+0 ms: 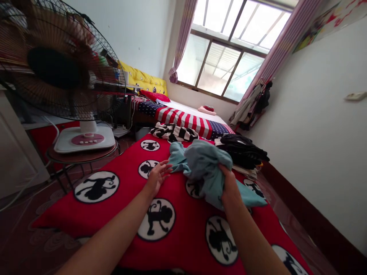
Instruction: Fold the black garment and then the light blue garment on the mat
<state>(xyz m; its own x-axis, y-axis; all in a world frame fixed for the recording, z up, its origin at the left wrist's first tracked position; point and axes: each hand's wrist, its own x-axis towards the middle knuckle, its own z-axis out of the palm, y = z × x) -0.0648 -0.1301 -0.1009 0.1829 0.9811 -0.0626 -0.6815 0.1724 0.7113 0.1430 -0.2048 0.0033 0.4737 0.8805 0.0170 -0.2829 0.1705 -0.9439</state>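
A light blue-green garment (208,162) is bunched up above a red blanket (183,244) printed with black monkeys in white circles. My right hand (229,181) grips the garment's right side, fingers wrapped into the cloth and partly hidden by it. One end of the cloth trails to the right, another part to the left. Just left of that cloth, my left hand (159,176) has its fingers spread and holds nothing. The garment's exact kind is not clear from its crumpled shape.
Behind lies a black-and-white checked cloth (174,132). A pile of dark folded clothes (242,151) sits at the right edge. On a round stool at left stands a fan (84,139). Further back are a bed with a striped, starred cover (183,118) and a window (220,65).
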